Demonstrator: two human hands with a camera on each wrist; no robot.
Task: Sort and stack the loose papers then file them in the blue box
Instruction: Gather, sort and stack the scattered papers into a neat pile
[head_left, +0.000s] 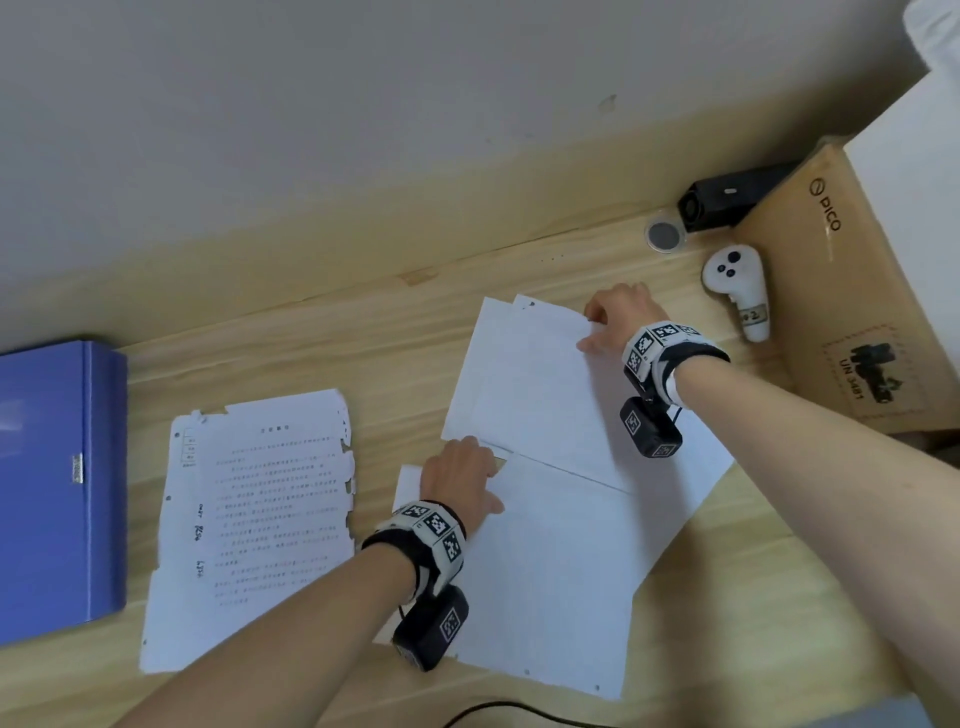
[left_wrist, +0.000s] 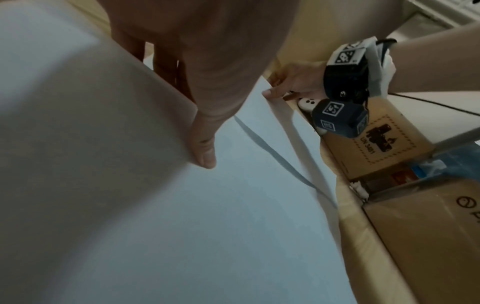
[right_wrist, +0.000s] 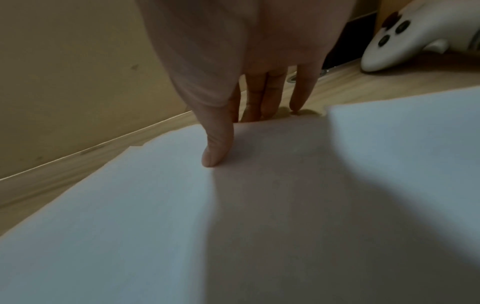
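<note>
Head view: right hand pinches the upper white sheets mid-frame, left hand grips the lower sheets; blue box sits far left. Thin pinch, so sheets could slip, fan out or crease.

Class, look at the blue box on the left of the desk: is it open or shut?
Shut. The blue box lies flat on the desk, lid down, with its metal clasp on the front edge. No paper shows inside it.
</note>
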